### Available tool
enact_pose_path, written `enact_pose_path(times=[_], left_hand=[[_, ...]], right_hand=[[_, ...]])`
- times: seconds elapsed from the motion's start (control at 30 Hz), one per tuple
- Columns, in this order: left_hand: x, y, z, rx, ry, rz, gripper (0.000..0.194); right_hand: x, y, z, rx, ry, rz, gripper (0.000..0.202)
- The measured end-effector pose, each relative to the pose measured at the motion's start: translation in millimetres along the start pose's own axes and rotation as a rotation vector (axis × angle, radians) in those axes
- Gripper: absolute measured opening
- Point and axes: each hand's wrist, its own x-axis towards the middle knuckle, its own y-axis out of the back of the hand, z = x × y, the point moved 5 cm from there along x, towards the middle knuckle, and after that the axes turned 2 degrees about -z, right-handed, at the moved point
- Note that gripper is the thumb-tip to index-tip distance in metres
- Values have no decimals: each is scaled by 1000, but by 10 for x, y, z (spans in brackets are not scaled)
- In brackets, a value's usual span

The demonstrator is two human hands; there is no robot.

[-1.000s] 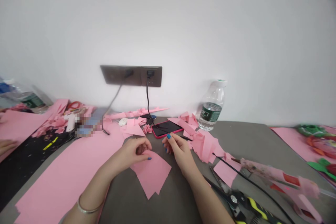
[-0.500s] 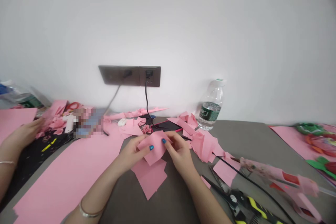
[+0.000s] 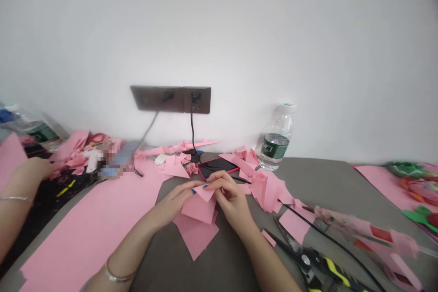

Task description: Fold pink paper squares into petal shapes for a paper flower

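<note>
Between my two hands is a small square of pink paper [image 3: 198, 209] whose far edge is folded over into a flap. My left hand [image 3: 175, 201] holds its left side with the fingers together, thumb near the fold. On the other side my right hand [image 3: 228, 194] pinches the folded edge between fingers and thumb. Beneath it on the grey table lie more pink paper squares [image 3: 195, 242], partly covered by the held one. Just beyond my fingers is a phone [image 3: 219, 166] in a pink-red case.
Scissors [image 3: 304, 260] and a pink glue gun [image 3: 372, 232] with a black cord lie at right. A water bottle [image 3: 275, 139] stands by the wall. Large pink paper [image 3: 102, 223] covers the left side. Another person's hand [image 3: 30, 173] is at far left, near paper scraps.
The far edge of the pink square has been folded toward me, and my fingers have shifted onto the fold. At left, the other person's hand and paper have moved.
</note>
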Motion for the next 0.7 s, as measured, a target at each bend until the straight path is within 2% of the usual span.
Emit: enact_pose_path(times=[0.07, 0.13, 0.23, 0.3, 0.4, 0.5, 0.6, 0.7], left_hand=[[5, -53, -17, -97, -2, -81, 38], [17, -77, -7, -121, -19, -112, 39], [35, -67, 29, 0, -40, -76, 35], [40, -81, 54, 41, -47, -93, 31], [46, -87, 85, 2, -54, -86, 30], [58, -64, 107, -2, -57, -29, 27], [64, -45, 135, 34, -88, 5, 23], [54, -62, 149, 95, -105, -18, 22]], right_hand=[[-1, 16, 12, 13, -24, 20, 27], [5, 10, 7, 26, -25, 1, 28], [14, -21, -22, 26, -10, -61, 30], [15, -20, -32, 39, -16, -57, 28], [7, 27, 2, 122, -83, 45, 19], [-2, 51, 73, 214, -174, 119, 28], [8, 14, 116, 218, -233, 84, 31], [20, -18, 119, 191, -265, 51, 27]])
